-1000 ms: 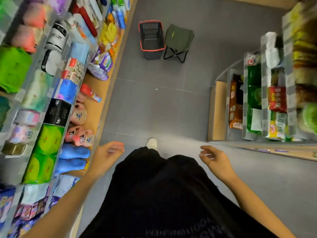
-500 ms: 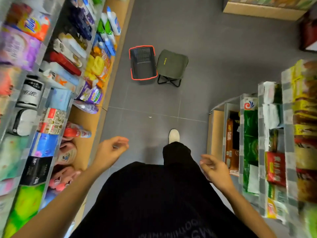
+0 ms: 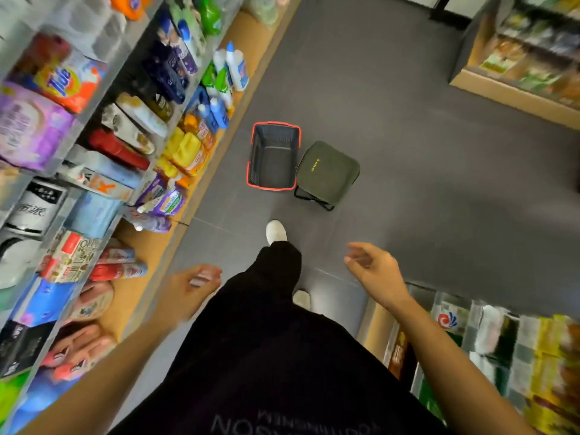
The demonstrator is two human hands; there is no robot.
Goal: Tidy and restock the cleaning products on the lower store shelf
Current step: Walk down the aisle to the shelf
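Observation:
The lower wooden shelf runs along the left of the aisle. On it stand yellow bottles, blue-and-white bottles, purple refill pouches and red-and-blue bottles lying flat. My left hand hangs beside the shelf edge, fingers loosely curled, holding nothing. My right hand is raised over the floor, fingers relaxed, also holding nothing. Both hands are blurred by motion.
A dark shopping basket with a red rim sits on the grey floor ahead, with nothing in it. A green folding stool stands right beside it. Another stocked shelf unit is at my right. My white shoes step forward.
I have walked forward along the aisle; the basket and stool are closer and lower in view. Both hands stay free at my sides, the right one lifted slightly.

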